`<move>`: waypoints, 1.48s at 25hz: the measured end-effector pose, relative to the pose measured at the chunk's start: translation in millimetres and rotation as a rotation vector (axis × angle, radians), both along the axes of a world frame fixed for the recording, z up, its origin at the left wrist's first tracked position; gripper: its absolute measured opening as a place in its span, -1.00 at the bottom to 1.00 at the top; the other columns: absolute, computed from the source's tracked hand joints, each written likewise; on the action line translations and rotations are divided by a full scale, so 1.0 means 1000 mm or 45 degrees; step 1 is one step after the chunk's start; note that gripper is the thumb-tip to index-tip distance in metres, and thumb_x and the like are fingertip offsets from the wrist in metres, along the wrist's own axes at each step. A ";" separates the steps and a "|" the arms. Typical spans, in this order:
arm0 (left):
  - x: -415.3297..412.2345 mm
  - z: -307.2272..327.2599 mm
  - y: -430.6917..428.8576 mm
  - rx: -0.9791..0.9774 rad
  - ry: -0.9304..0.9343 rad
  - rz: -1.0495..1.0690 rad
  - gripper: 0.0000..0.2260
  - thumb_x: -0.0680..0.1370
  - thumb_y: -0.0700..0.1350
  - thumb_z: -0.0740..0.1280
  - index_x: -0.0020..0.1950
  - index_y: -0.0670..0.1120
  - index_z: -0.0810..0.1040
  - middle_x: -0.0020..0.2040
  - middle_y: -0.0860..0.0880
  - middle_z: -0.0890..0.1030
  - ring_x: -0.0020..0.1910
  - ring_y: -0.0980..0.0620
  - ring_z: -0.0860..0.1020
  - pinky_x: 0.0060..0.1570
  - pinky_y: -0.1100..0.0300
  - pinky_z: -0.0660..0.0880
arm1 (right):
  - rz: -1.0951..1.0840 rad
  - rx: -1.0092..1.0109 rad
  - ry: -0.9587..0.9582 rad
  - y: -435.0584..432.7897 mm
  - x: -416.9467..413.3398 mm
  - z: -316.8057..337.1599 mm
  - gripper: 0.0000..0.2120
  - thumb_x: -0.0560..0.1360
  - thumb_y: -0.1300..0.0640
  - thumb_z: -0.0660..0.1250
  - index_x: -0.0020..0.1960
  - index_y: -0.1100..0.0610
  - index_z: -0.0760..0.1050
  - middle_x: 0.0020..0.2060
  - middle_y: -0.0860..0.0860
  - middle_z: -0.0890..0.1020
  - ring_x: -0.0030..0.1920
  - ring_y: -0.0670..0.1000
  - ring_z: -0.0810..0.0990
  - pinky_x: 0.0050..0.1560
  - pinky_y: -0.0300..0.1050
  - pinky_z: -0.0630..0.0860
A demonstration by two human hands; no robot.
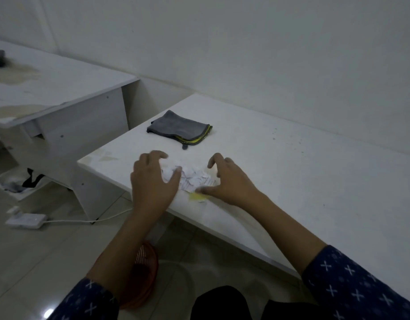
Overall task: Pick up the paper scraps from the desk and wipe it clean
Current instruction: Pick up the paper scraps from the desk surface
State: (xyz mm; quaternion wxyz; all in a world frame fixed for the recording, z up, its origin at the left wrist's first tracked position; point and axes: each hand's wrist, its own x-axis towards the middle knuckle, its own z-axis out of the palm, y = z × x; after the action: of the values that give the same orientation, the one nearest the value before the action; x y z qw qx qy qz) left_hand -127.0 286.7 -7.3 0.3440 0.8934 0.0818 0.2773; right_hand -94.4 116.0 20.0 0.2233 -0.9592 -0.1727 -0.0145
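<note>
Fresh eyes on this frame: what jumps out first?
The left hand curls over a pile of white paper scraps near the front edge of the desk, the right hand cupped beside it. Behind them lies a folded grey cloth with yellow trim; an orange basket sits on the floor below.

White desk (291,169): paper scraps (194,179), grey cloth (178,128).
</note>
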 end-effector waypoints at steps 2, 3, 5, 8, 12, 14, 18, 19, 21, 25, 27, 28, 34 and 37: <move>0.015 -0.003 0.012 -0.051 0.198 -0.048 -0.55 0.54 0.11 0.25 0.34 -0.11 0.34 0.31 -0.15 0.43 0.28 -0.15 0.36 0.21 0.00 0.29 | 0.083 0.231 0.065 0.002 0.013 -0.005 -0.46 0.39 -0.15 0.41 0.25 0.02 0.30 0.15 0.05 0.42 0.17 0.03 0.41 0.11 -0.08 0.41; 0.022 -0.006 0.015 -0.050 0.295 -0.120 -0.50 0.56 0.15 0.17 0.39 -0.12 0.29 0.36 -0.16 0.40 0.33 -0.16 0.34 0.28 -0.03 0.26 | 0.126 0.198 0.101 0.004 0.019 -0.007 -0.36 0.38 -0.21 0.39 0.34 0.01 0.25 0.27 0.05 0.37 0.29 0.05 0.33 0.23 -0.03 0.37; 0.028 -0.014 0.015 0.046 0.358 -0.296 -0.45 0.58 0.20 0.04 0.44 -0.11 0.25 0.39 -0.16 0.39 0.37 -0.13 0.34 0.35 -0.04 0.25 | 0.236 0.036 0.209 0.010 0.022 -0.016 -0.08 0.29 -0.34 0.38 0.48 -0.01 0.07 0.45 0.04 0.21 0.44 0.06 0.17 0.40 0.06 0.22; 0.029 -0.021 0.013 0.255 0.263 -0.463 -0.42 0.53 0.24 -0.06 0.39 -0.08 0.33 0.31 -0.08 0.48 0.27 -0.05 0.44 0.25 0.05 0.33 | 0.330 -0.087 0.070 0.016 0.020 -0.033 -0.07 0.27 -0.40 0.35 0.46 0.04 0.13 0.44 0.05 0.25 0.42 0.06 0.21 0.44 0.09 0.21; 0.027 -0.025 0.005 0.496 0.155 -0.534 -0.41 0.47 0.26 -0.10 0.23 -0.08 0.44 0.12 -0.03 0.52 0.09 -0.01 0.42 0.05 0.11 0.32 | 0.386 0.077 -0.309 0.017 0.013 -0.044 -0.62 0.47 -0.09 0.27 0.19 0.11 0.42 0.04 0.04 0.49 0.02 0.02 0.38 0.04 -0.03 0.42; 0.026 -0.026 0.001 0.414 0.106 -0.587 -0.45 0.47 0.25 -0.07 0.10 -0.11 0.47 -0.03 -0.01 0.49 -0.04 0.03 0.39 -0.08 0.18 0.31 | 0.366 0.104 -0.331 0.018 0.009 -0.042 -0.68 0.50 -0.02 0.28 0.16 0.14 0.45 -0.02 0.06 0.52 -0.03 0.01 0.40 -0.03 -0.10 0.40; 0.024 -0.025 -0.002 0.216 0.109 -0.633 -0.44 0.45 0.30 -0.01 0.04 -0.12 0.49 -0.11 0.03 0.50 -0.12 0.09 0.43 -0.19 0.33 0.30 | 0.277 0.117 -0.374 0.017 0.006 -0.043 -0.67 0.48 -0.04 0.32 0.13 0.16 0.50 -0.06 0.08 0.62 -0.09 0.02 0.53 -0.04 -0.07 0.49; 0.023 -0.025 -0.002 0.199 0.111 -0.631 -0.43 0.45 0.30 0.00 0.04 -0.13 0.50 -0.11 0.01 0.52 -0.13 0.08 0.45 -0.19 0.34 0.31 | 0.270 0.119 -0.392 0.017 0.006 -0.043 -0.68 0.47 -0.04 0.34 0.10 0.17 0.51 -0.10 0.09 0.64 -0.13 0.02 0.55 -0.06 -0.07 0.51; 0.023 -0.025 -0.003 0.194 0.094 -0.623 -0.43 0.44 0.31 0.00 -0.02 -0.14 0.51 -0.16 -0.02 0.53 -0.20 0.07 0.46 -0.23 0.36 0.29 | 0.292 0.137 -0.404 0.017 0.008 -0.044 -0.71 0.45 -0.03 0.37 0.01 0.18 0.51 -0.18 0.09 0.64 -0.23 0.01 0.53 -0.13 -0.07 0.50; 0.026 -0.021 -0.003 0.110 0.095 -0.668 -0.48 0.42 0.32 0.05 -0.23 -0.12 0.47 -0.34 0.00 0.49 -0.34 0.09 0.42 -0.32 0.27 0.26 | 0.385 0.241 -0.279 0.012 0.013 -0.041 -0.76 0.42 0.03 0.41 -0.14 0.19 0.47 -0.28 0.09 0.61 -0.31 -0.01 0.50 -0.24 -0.12 0.44; 0.030 -0.016 -0.004 0.010 0.066 -0.708 -0.50 0.42 0.30 0.08 -0.34 -0.12 0.42 -0.44 0.04 0.41 -0.43 0.14 0.37 -0.37 0.30 0.22 | 0.394 0.354 -0.197 0.009 0.017 -0.035 -0.79 0.41 0.07 0.42 -0.17 0.21 0.48 -0.31 0.06 0.59 -0.31 -0.02 0.52 -0.25 -0.11 0.44; 0.033 -0.013 -0.005 -0.031 0.041 -0.720 -0.54 0.44 0.28 0.11 -0.38 -0.10 0.38 -0.48 0.06 0.36 -0.46 0.14 0.35 -0.40 0.30 0.21 | 0.391 0.393 -0.160 0.007 0.021 -0.030 -0.80 0.41 0.08 0.43 -0.18 0.21 0.50 -0.31 0.06 0.59 -0.32 -0.05 0.50 -0.26 -0.14 0.43; 0.046 -0.010 -0.001 -0.293 -0.008 -0.705 -0.53 0.54 0.03 0.30 -0.45 -0.23 0.30 -0.51 -0.14 0.29 -0.51 0.12 0.29 -0.43 0.24 0.24 | 0.294 0.531 0.322 -0.014 0.027 -0.002 -0.86 0.47 0.08 0.39 -0.15 0.16 0.55 -0.34 0.07 0.62 -0.41 -0.04 0.47 -0.40 -0.23 0.38; 0.045 -0.014 0.003 -0.341 -0.007 -0.661 -0.57 0.55 -0.01 0.30 -0.41 -0.25 0.37 -0.47 -0.20 0.38 -0.46 0.06 0.36 -0.39 0.26 0.29 | 0.148 0.842 0.666 -0.028 0.021 -0.003 -0.90 0.52 0.24 0.28 -0.02 0.18 0.56 -0.29 0.09 0.65 -0.45 -0.03 0.44 -0.49 -0.25 0.29</move>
State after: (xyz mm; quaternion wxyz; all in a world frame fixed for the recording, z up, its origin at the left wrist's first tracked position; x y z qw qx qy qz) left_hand -82.2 289.9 -21.3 0.5185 0.8303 -0.1146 0.1692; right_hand -72.9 88.1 17.3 0.5557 -0.7960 -0.1503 0.1873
